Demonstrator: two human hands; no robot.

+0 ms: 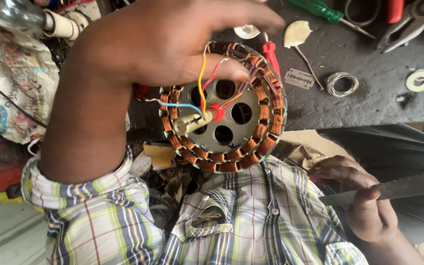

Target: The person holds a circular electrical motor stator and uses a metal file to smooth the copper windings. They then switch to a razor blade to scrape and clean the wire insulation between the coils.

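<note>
My left hand [158, 44] holds up a round fan stator [263, 110] by its upper rim, with the thumb pressed against the inner edge. Copper windings ring a grey plate that has several round holes. A pale shaft [190, 122] sticks out of the stator's middle, and yellow, red and blue wires [201, 78] run from it. Low on the right, my right hand [364, 206] grips a long flat steel strip [403, 187], which points to the right, away from the stator. My checked shirt fills the bottom of the view.
On the dark workbench [379, 98] lie a green-handled screwdriver [317, 8], pliers [408, 22], a razor blade [299, 78], a small coil of wire [342, 84] and a white washer [419, 80]. A light bulb [11, 12] and newspaper [11, 83] sit at the left.
</note>
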